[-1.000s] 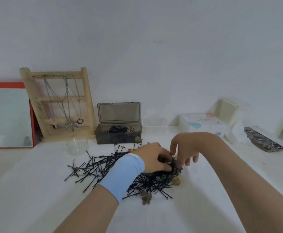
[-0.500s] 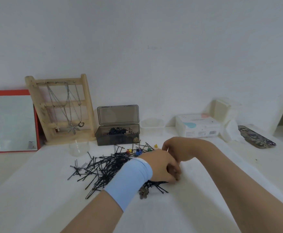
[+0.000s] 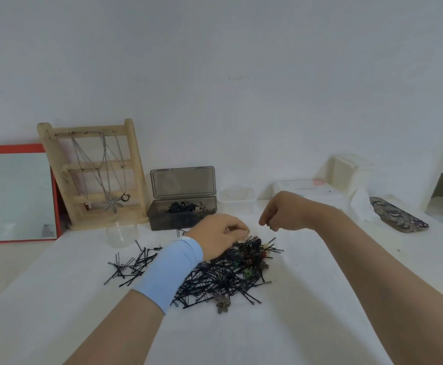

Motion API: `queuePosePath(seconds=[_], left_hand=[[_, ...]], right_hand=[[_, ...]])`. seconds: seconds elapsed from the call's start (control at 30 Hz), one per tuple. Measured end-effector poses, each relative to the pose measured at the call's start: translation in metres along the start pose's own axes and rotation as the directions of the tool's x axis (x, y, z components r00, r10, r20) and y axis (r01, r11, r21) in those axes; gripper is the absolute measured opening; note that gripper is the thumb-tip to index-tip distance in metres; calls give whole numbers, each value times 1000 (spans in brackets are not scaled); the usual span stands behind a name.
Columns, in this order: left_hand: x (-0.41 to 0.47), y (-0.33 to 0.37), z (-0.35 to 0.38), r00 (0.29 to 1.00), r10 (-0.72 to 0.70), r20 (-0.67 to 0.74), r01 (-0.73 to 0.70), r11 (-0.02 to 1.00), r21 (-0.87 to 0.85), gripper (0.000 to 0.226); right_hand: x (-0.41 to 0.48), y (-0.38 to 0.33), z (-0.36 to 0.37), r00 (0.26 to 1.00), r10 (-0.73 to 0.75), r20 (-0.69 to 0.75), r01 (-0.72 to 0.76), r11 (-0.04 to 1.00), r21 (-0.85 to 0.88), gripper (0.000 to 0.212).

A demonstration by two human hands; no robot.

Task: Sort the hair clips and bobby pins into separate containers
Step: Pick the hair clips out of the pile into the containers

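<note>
Along the back edge of the table [image 3: 57, 299], from the left, stand a red-framed mirror [image 3: 20, 196], a wooden necklace rack [image 3: 134, 159], a clear cup [image 3: 122, 234] and a smoky box [image 3: 182, 218], its lid up and dark clips already inside. The left hand [image 3: 219, 237] has slid to the far edge of the pile of bobby pins [image 3: 215, 280] in the middle of the table, with small hair clips [image 3: 223, 304] mixed in. Its fingers curl down into the pile, too blurred to show whether they hold anything. The right hand [image 3: 285, 213] has lifted clear of the pile since a moment ago. It now hangs near the small clear tub [image 3: 237, 198], fingertips drawn together. I cannot tell what they pinch, but it looks like a piece heading for a container.
</note>
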State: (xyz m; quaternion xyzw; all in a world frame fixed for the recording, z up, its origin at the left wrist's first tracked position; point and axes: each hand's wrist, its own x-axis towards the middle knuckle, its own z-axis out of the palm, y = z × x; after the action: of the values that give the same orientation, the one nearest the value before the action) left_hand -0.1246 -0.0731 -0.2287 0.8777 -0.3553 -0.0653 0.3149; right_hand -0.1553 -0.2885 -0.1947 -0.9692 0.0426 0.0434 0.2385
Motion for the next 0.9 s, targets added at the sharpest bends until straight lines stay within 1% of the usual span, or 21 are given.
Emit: queuePosePath(seconds=[0.07, 0.17, 0.23, 0.27, 0.3, 0.37, 0.43, 0.53, 0.63, 0.73, 0.8, 0.9], left_hand=[[3, -9, -10, 999, -35, -40, 37, 997, 65, 18], [9, -17, -15, 995, -90, -50, 95, 990, 100, 15], [13, -16, -12, 997, -74, -23, 76, 991, 111, 12], [15, -14, -9, 998, -60, 21, 57, 991, 118, 10], [17, -13, -5, 996, -51, 78, 39, 988, 147, 10], [19, -13, -1, 983, -69, 168, 22, 965, 263, 11], [19, -17, -6, 978, -112, 179, 40, 932, 361, 13], [17, -25, -19, 972, -160, 171, 76, 906, 417, 18], [17, -27, -24, 979, -148, 139, 83, 917, 390, 17], [20, -21, -19, 985, -128, 119, 86, 947, 310, 23], [22, -17, -13, 988, -106, 110, 72, 957, 282, 28], [27, -13, -7, 989, -91, 113, 59, 964, 261, 25]], right_hand=[[3, 2, 4, 999, 16, 30, -15, 999, -42, 36], [6, 4, 11, 992, 65, 108, -52, 992, -117, 31], [8, 3, 18, 983, 79, 166, -47, 981, -186, 30], [9, 1, 23, 981, 63, 185, -25, 979, -202, 29], [11, 0, 27, 980, 34, 196, 3, 982, -188, 28], [14, -4, 30, 978, -29, 208, 54, 992, -114, 24], [16, -5, 28, 976, -71, 208, 87, 994, -66, 19], [21, -3, 23, 984, -82, 156, 90, 995, -45, 20], [24, -3, 24, 984, -65, 164, 77, 995, -67, 26], [28, -7, 33, 971, -73, 227, 115, 977, -179, 28], [29, -7, 36, 970, -74, 232, 124, 970, -209, 24], [30, -2, 32, 978, -69, 195, 105, 979, -177, 13]])
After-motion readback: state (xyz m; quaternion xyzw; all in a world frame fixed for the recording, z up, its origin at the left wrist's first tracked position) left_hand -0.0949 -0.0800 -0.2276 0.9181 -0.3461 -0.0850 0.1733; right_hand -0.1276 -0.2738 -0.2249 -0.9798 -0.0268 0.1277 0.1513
